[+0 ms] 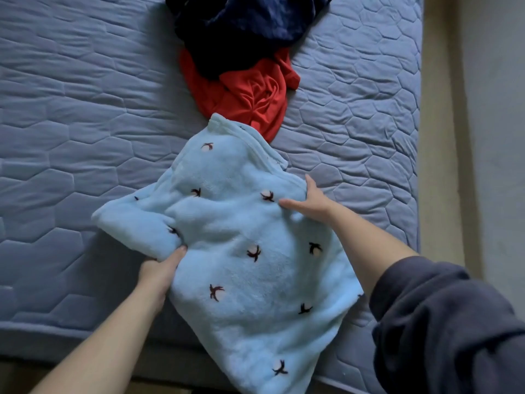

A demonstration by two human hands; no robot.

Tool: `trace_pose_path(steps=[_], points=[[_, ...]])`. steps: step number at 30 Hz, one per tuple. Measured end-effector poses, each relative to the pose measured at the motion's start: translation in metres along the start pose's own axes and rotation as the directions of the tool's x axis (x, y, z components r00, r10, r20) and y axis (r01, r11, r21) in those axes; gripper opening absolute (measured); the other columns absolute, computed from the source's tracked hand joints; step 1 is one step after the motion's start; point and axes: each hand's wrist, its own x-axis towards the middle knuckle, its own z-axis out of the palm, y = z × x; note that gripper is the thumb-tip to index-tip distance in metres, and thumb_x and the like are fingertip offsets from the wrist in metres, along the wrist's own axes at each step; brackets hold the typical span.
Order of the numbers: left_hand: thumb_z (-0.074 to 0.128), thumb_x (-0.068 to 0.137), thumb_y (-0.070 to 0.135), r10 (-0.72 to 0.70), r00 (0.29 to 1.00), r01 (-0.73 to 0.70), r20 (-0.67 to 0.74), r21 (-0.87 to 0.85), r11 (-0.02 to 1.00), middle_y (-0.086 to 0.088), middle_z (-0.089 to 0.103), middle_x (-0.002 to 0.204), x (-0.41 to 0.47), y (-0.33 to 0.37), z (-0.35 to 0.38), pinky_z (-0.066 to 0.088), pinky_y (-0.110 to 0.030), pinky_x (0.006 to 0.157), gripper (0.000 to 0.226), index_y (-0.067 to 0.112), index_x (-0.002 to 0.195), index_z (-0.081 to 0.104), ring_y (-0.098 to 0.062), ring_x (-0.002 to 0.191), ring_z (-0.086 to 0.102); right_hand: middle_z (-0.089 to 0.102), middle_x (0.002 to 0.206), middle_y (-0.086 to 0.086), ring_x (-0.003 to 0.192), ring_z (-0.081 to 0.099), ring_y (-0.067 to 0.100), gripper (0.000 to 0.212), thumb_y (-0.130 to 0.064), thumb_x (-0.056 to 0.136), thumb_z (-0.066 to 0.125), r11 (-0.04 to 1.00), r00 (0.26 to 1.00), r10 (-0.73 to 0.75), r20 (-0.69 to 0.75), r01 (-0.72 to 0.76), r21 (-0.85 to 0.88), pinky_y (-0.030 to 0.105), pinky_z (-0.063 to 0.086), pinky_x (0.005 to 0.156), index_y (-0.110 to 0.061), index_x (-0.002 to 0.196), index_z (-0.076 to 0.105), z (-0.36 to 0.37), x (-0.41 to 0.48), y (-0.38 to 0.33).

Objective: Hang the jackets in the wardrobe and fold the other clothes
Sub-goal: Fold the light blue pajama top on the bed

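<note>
A light blue fleece garment [235,245] with small dark bird shapes lies spread on the quilted blue mattress [71,123], its lower end hanging over the front edge. My left hand [160,268] grips a folded sleeve part at the garment's left side, thumb on top. My right hand [309,201] holds the garment's right edge, thumb on the fleece and fingers tucked under the edge. A red garment [250,95] lies crumpled just beyond the blue one, partly under a dark navy garment [244,27] at the top.
The mattress ends at the right, where a beige floor strip [437,166] and a grey wall [497,137] run alongside. Broad bare quilted areas lie to the left and right of the clothes.
</note>
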Motion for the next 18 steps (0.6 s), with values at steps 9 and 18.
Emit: trace_pose_path(steps=[9, 18], points=[[0.080, 0.075, 0.027, 0.154, 0.988, -0.152, 0.018, -0.050, 0.987, -0.010, 0.066, 0.114, 0.015, 0.032, 0.001, 0.048, -0.029, 0.076, 0.049, 0.008, 0.116, 0.061, -0.018, 0.086, 0.063, 0.074, 0.101, 0.000, 0.089, 0.071, 0.017, 0.049, -0.039, 0.077, 0.076, 0.953, 0.905, 0.132, 0.405, -0.228, 0.201, 0.032, 0.057, 0.076, -0.022, 0.120, 0.062, 0.021, -0.001, 0.031], [0.084, 0.052, 0.035, -0.140, 0.934, 0.225, 0.329, -0.234, 0.946, -0.014, 0.073, 0.099, -0.028, -0.035, -0.013, 0.057, -0.034, 0.064, 0.066, 0.007, 0.110, 0.067, -0.027, 0.087, 0.072, 0.075, 0.093, 0.008, 0.079, 0.073, 0.023, 0.036, -0.026, 0.078, 0.074, 0.817, 0.928, 0.070, 0.367, -0.265, 0.512, 0.031, 0.057, 0.060, -0.017, 0.112, 0.064, 0.019, -0.015, 0.023]])
